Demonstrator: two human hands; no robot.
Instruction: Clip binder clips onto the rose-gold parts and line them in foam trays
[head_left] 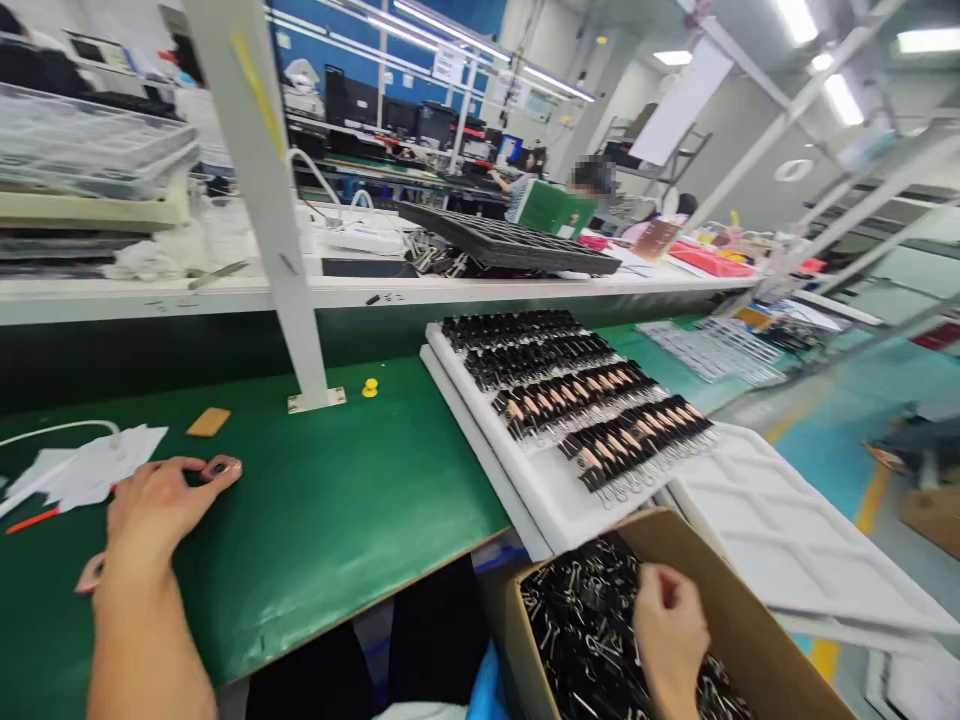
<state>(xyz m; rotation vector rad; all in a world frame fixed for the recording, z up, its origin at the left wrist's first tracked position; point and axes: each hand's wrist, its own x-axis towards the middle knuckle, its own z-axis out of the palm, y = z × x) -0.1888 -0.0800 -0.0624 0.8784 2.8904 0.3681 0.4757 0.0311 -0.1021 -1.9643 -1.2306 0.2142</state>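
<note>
Binder clips (pixel 585 640), black with silver handles, lie loose and heaped in an open cardboard box (pixel 750 640) just in front of the white tray (pixel 555 490). The right hand (pixel 671 630) is over this heap, its fingers curled inward; blur hides whether they grip a clip.

Left of the tray, on the green desk (pixel 337 520), a loose pink piece (pixel 91 573) lies by the left forearm. Farther in, the left hand (pixel 154 505) pinches a small pink piece with a dark round centre (pixel 222 467) between thumb and forefinger, well apart from the tray.

The white tray rests on another white tray (pixel 480 450) and carries four rows of clips. Its two nearer rows are filled with clips holding pink pieces, so that much looks done. The two farther rows show mostly black clips; whether they hold pieces, I cannot tell. At least the two loose pieces appear left to be clipped.

Right of the tray is a compartmented white tray (pixel 795 510). A tan block (pixel 208 421) and a yellow knob (pixel 370 387) lie to its left. Behind the tray, a black tray (pixel 517 240) leans over metal parts (pixel 435 258) on a white shelf (pixel 352 290).
</note>
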